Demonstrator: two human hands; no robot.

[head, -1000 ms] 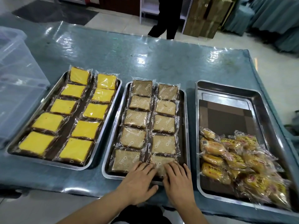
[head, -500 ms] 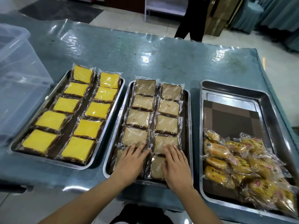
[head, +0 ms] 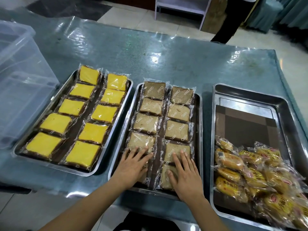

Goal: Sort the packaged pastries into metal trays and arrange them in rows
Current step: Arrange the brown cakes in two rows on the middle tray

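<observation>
Three metal trays stand side by side. The left tray (head: 116,104) holds two rows of yellow packaged cakes (head: 93,133). The middle tray (head: 200,130) holds two rows of brown packaged cakes (head: 177,130). My left hand (head: 131,165) lies flat with spread fingers on the nearest brown cake of the left row. My right hand (head: 186,175) lies flat on the nearest brown cakes of the right row. The right tray (head: 288,117) holds a loose heap of orange-wrapped buns (head: 246,177) at its near end.
A clear plastic bin (head: 21,84) stands at the table's left edge. The table is covered with shiny clear film (head: 150,52). A brown liner (head: 246,129) shows in the right tray. A person's legs (head: 228,20) stand beyond the far edge.
Both hands have slid forward from the tray's near rim onto the nearest brown cakes. The view has shifted slightly left.
</observation>
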